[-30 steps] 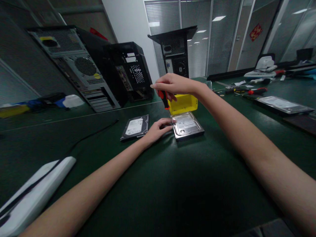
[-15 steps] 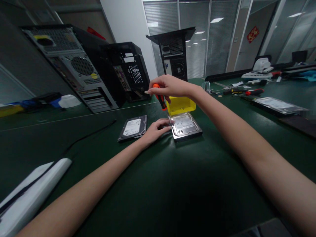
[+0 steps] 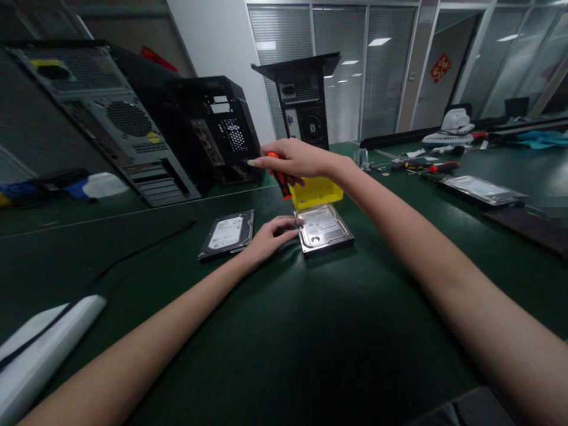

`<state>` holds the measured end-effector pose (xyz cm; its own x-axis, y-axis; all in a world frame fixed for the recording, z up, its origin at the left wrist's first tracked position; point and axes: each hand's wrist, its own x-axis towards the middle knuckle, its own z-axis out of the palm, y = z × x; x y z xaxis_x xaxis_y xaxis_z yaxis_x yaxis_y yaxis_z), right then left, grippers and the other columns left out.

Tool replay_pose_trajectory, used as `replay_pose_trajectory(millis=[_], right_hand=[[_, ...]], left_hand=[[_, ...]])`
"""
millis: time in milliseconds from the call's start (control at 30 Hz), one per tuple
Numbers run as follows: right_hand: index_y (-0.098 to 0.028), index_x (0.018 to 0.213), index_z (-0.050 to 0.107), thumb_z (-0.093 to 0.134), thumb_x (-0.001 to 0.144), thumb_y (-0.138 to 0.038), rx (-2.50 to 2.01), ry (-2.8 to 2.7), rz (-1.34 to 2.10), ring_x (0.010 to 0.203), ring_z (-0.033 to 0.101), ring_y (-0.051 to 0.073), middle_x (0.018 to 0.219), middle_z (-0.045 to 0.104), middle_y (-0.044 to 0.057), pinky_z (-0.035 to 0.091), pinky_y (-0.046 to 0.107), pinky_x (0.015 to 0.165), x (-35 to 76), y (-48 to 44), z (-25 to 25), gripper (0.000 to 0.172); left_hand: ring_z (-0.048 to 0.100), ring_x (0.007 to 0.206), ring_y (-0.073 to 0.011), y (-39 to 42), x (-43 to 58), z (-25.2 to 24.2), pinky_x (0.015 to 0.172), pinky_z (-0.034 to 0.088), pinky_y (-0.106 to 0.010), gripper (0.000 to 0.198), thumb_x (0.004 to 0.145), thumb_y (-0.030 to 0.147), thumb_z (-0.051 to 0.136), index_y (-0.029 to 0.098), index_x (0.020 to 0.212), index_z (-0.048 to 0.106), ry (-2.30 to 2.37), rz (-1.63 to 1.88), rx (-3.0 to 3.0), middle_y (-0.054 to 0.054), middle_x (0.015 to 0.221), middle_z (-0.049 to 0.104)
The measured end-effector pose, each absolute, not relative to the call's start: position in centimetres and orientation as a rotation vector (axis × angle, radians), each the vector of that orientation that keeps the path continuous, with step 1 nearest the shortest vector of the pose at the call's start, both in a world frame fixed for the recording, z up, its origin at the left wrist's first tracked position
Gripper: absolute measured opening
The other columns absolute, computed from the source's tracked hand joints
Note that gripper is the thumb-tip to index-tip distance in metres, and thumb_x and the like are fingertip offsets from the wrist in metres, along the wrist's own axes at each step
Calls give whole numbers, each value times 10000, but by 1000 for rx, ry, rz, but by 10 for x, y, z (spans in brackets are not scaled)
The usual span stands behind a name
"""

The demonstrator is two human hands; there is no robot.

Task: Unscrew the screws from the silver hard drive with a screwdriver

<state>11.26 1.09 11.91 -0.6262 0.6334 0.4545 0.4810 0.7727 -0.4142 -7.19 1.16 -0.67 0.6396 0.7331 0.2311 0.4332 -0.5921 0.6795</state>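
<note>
Near the centre of the frame, a red-and-black screwdriver (image 3: 283, 182) is grasped by its handle in the right grip (image 3: 290, 158), with its lower end slanted down toward a silver hard drive (image 3: 326, 228). The shaft cannot be clearly made out, so contact between tip and drive cannot be told. The drive is laid flat on the dark green surface (image 3: 288, 343), below and slightly to the right of the right grip. Its left edge is touched by the loosely curled fingers of the left grip (image 3: 268, 236); whether it is pinched cannot be told. Just behind the drive, a yellow bin (image 3: 319, 194) is partly hidden by the right arm. Left of centre, a second drive (image 3: 227, 232) is set label up beside the left grip.
</note>
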Motion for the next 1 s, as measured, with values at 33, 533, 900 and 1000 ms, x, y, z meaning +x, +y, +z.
replay_pose_trajectory(millis=[33,533,900,1000], right_hand=[[-150,803,454,373,921,-544,-828,-2367,346,476,424,52,608,480,-9,334,171,469,112,11,119,419],[-141,814,482,418,889,-580,-802,-2421,134,552,449,62,696,553,12,315,204,547,107,18,124,450],[-166,1080,504,313,837,-718,-992,-2440,81,674,567,158,836,640,72,410,247,605,111,8,131,633],[-152,1203,476,251,862,-700,-1275,-2250,-55,839,602,225,974,649,130,450,314,730,139,-6,131,684]], left_hand=[[528,1198,-235,12,-72,-6,1060,379,-403,364,862,400,552,231,1172,640,914,672,2278,-55,1287,576],[571,1126,-251,12,-70,1,1028,408,-412,397,828,507,566,239,1102,668,954,709,2230,-47,1190,649],[630,978,-224,22,-68,-3,929,464,-370,319,843,460,559,227,966,739,1005,859,2379,-55,1041,700],[636,944,-215,22,-67,-3,890,480,-356,296,837,443,573,222,931,747,993,887,2386,-55,997,704]])
